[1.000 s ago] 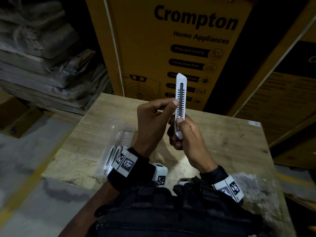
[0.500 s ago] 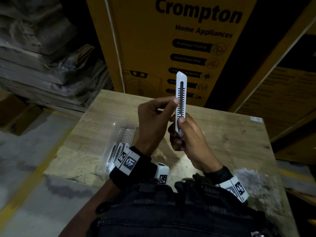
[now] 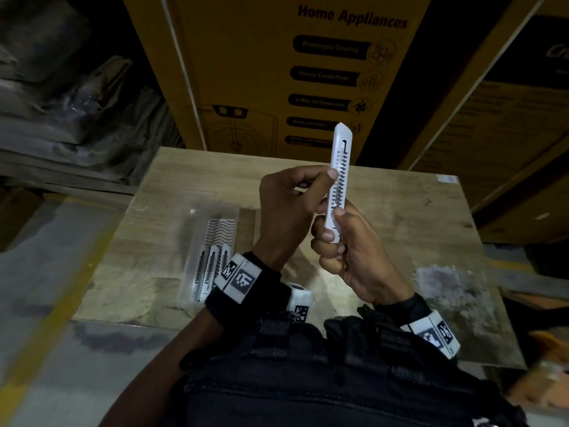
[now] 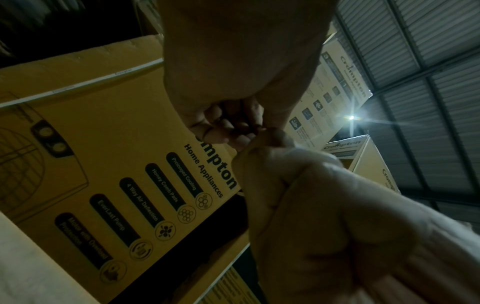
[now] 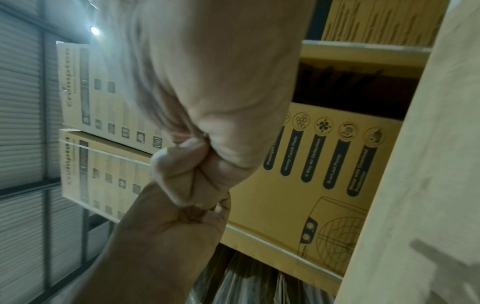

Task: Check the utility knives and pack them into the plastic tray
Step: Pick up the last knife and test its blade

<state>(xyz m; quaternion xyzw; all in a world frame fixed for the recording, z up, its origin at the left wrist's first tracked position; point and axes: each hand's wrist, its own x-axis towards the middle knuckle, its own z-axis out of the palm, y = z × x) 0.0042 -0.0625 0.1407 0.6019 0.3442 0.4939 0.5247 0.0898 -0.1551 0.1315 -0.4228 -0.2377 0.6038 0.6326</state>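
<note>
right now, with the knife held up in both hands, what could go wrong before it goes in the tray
1. The utility knife is held upright above the table; the left hand only pinches its side, so it might slip and drop.
2. The right hand wraps the lower end; sliding the blade out could nick a finger.
3. The plastic tray sits partly behind the left wrist, which might bump it.

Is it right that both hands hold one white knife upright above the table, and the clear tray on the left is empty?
Not empty. In the head view the tray already holds white knives at its near end. The rest is right: left hand and right hand hold one knife upright above the table.
</note>
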